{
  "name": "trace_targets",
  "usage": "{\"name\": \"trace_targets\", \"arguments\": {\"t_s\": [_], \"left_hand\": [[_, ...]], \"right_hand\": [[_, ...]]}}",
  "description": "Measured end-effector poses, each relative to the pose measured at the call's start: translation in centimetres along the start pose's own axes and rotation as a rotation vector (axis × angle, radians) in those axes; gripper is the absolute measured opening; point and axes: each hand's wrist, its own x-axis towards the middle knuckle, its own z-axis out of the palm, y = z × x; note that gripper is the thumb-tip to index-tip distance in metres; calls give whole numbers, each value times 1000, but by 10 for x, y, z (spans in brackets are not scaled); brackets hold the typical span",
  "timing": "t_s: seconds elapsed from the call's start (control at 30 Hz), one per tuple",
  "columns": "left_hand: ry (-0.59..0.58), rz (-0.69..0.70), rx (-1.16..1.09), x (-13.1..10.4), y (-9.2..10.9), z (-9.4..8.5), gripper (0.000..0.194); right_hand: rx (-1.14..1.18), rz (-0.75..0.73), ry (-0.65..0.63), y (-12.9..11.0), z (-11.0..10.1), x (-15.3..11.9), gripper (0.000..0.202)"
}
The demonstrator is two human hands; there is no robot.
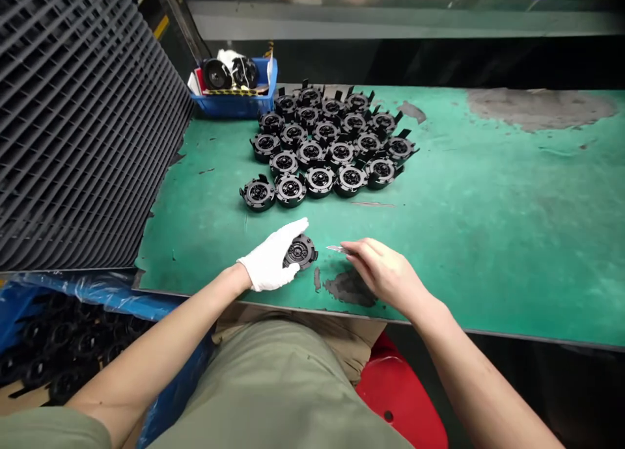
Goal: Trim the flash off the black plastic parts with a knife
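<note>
The white-gloved left hand, low and just left of the frame's middle, is curved around a round black plastic part, fingers along its upper edge and thumb at its lower edge. To the right, the bare right hand pinches a small pointed blade, its tip toward the part and just short of it. Both hands are over a worn green mat. Similar black parts stand in close rows at upper centre, with a blue bin behind them, toward the upper left. Black gridded racks fill the upper left; a red stool shows at bottom centre-right.
</note>
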Motion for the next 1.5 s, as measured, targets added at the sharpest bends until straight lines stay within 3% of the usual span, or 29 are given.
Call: {"name": "trace_targets", "arguments": {"t_s": [0.1, 0.2, 0.33, 0.5, 0.7, 0.9, 1.13, 1.5], "left_hand": [[27, 67, -27, -8, -3, 1, 91], [70, 25, -30, -7, -3, 10, 89], [55, -22, -56, -2, -5, 13, 124], [99, 28, -38, -1, -7, 13, 109], [120, 90, 3, -2, -9, 15, 107], [142, 118, 22, -2, -12, 17, 106], [161, 145, 25, -1, -12, 18, 101], [122, 23, -91, 1, -15, 20, 103]], "right_hand": [[-140, -94, -82, 3, 5, 17, 31], [-218, -155, -140, 4, 8, 30, 33], [-293, -207, -173, 6, 8, 37, 37], [-323, -246, -175, 9, 7, 38, 41], [-317, -338, -116, 7, 8, 42, 38], [-406, -331, -113, -5, 7, 39, 40], [-413, -379, -185, -2, 4, 40, 44], [-273, -302, -286, 11, 8, 40, 47]]}}
